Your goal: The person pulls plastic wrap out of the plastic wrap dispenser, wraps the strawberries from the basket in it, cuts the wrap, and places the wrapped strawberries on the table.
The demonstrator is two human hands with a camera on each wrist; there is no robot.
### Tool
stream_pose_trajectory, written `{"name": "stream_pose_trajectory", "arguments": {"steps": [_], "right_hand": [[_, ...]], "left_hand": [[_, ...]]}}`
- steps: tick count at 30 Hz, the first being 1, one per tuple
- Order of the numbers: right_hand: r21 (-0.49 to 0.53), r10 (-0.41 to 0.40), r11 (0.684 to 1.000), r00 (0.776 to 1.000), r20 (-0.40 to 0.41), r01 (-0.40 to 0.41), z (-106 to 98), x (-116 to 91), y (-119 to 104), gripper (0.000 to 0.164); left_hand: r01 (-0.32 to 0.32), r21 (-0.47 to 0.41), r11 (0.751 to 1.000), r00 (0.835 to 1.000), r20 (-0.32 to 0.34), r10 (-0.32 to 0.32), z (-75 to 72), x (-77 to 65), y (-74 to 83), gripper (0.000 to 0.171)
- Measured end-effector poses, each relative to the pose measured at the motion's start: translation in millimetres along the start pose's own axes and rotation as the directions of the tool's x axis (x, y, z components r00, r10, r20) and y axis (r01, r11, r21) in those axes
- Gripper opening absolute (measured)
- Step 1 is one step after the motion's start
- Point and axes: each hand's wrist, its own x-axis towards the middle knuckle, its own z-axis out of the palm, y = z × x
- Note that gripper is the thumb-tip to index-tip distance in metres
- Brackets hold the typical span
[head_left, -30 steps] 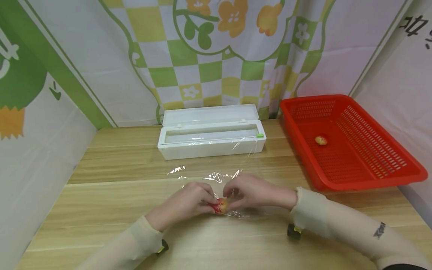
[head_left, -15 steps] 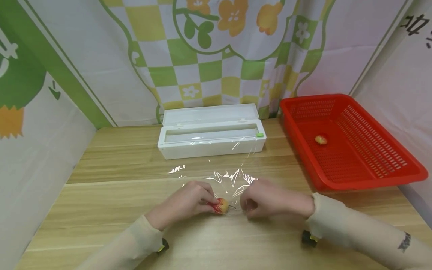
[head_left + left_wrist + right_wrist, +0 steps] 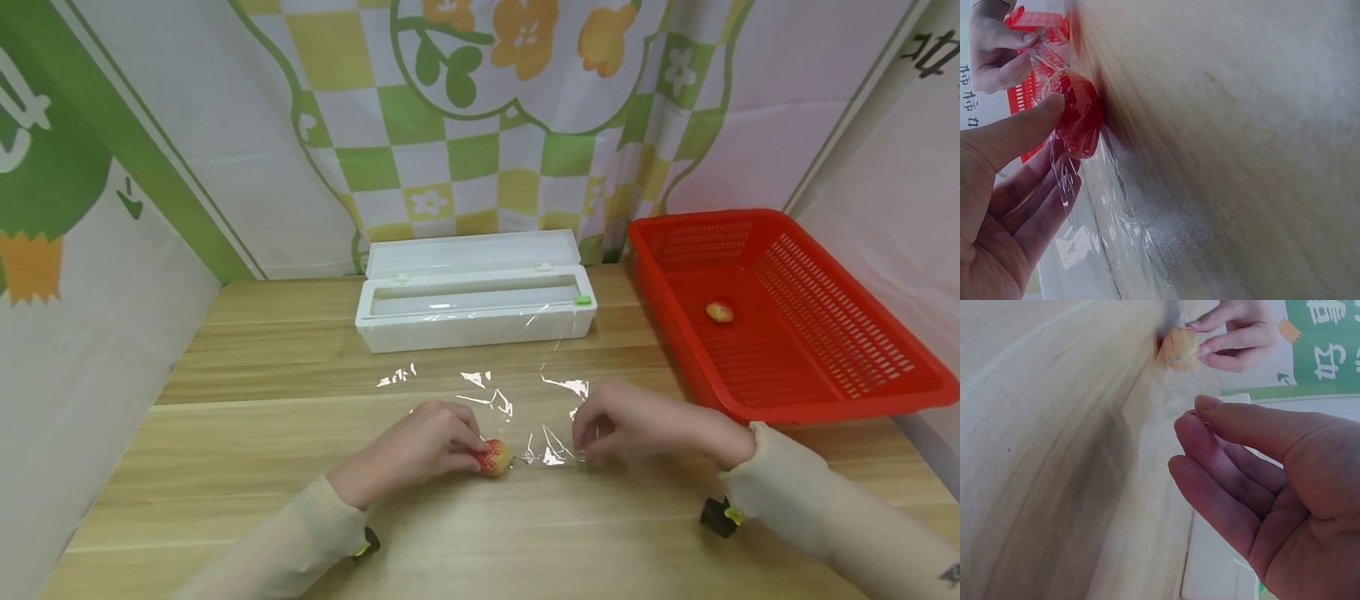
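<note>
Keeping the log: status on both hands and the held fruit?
Left hand gripping red-yellow fruit. Right hand pinching clear film. No obstruction visible.

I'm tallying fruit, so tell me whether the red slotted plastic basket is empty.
No, in the head view a small, round red-and-yellow fruit lies inside the red slotted plastic basket.

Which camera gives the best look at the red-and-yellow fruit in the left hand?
The left wrist view: there the fruit appears largest, its red side showing. The head view shows both colours, but small; the right wrist view, mainly its yellow end.
</note>
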Motion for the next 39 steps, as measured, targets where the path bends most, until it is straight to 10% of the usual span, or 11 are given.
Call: {"name": "stream_pose_trajectory", "arguments": {"steps": [11, 18, 26, 33, 39], "right_hand": [[-0.076, 0.106, 0.991, 0.992, -0.064, -0.11, -15, -8, -6, 0.013], [-0.193, -0.142, 0.975, 0.977, -0.159, 0.111, 2, 8, -31, 0.009], [-0.55, -0.392, 0.797, 0.907, -0.155, 0.25, 47, 27, -57, 0.02], [-0.703, -0.404, 0.685, 0.904, -0.143, 0.195, 62, 36, -62, 0.028], [-0.647, -0.363, 0.744, 0.915, -0.178, 0.169, 61, 47, -59, 0.024]], "left_hand": [[0.007, -0.021, 1.0, 1.0, 0.006, -0.007, -2.0, 1.2, 0.6, 0.02], [0.012, -0.034, 0.999, 1.0, 0.019, -0.011, -3.6, 2.0, 0.7, 0.02], [0.022, -0.082, 0.996, 0.999, 0.039, -0.019, -4.7, 5.1, -3.7, 0.02], [0.004, -0.138, 0.99, 0.998, 0.065, 0.005, -5.9, 7.8, -11.6, 0.021], [0.092, -0.197, 0.976, 0.991, 0.109, -0.071, -6.1, 7.7, -16.6, 0.022]]}}
